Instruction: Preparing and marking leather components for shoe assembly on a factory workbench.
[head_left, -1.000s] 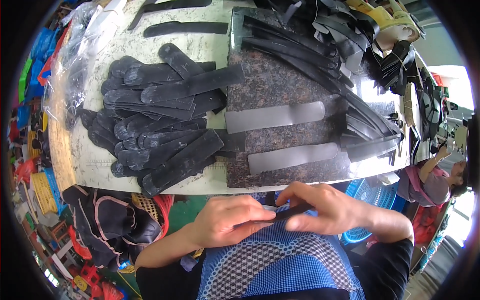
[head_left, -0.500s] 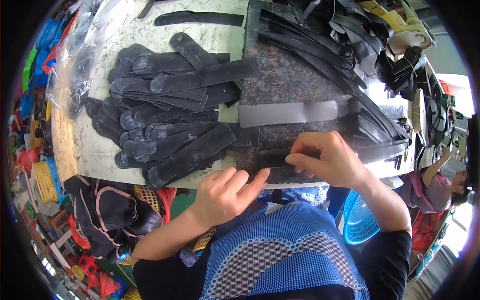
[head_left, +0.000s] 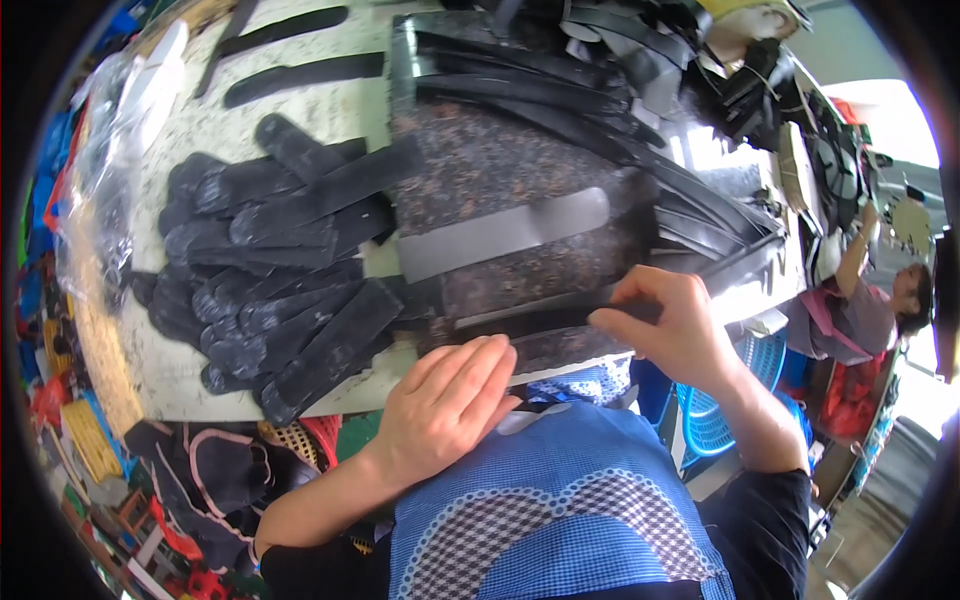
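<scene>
A dark strip [head_left: 545, 319] lies along the near edge of a speckled stone slab [head_left: 480, 170]. My right hand [head_left: 668, 325] pinches its right end between thumb and fingers. My left hand [head_left: 450, 405] is flat, fingers stretched out and side by side, with the tips at the slab's near edge close to the strip's left end. Whether those tips press on the strip cannot be made out. Just beyond, a grey strip with one rounded end [head_left: 505, 236] lies slantwise on the slab.
To the left, many round-ended black strips [head_left: 320, 190] are heaped on the white table [head_left: 190, 385]. Long black strips [head_left: 570, 120] cross the slab's far right side. Clear plastic sheeting [head_left: 95, 190] hangs at the left edge. A blue basket [head_left: 705, 420] stands below right; another person [head_left: 850, 310] is farther right.
The view has shifted, and the table things appear farther left. My left hand has gone from a pointing forefinger to flat fingers. More of the dark strip shows between my hands.
</scene>
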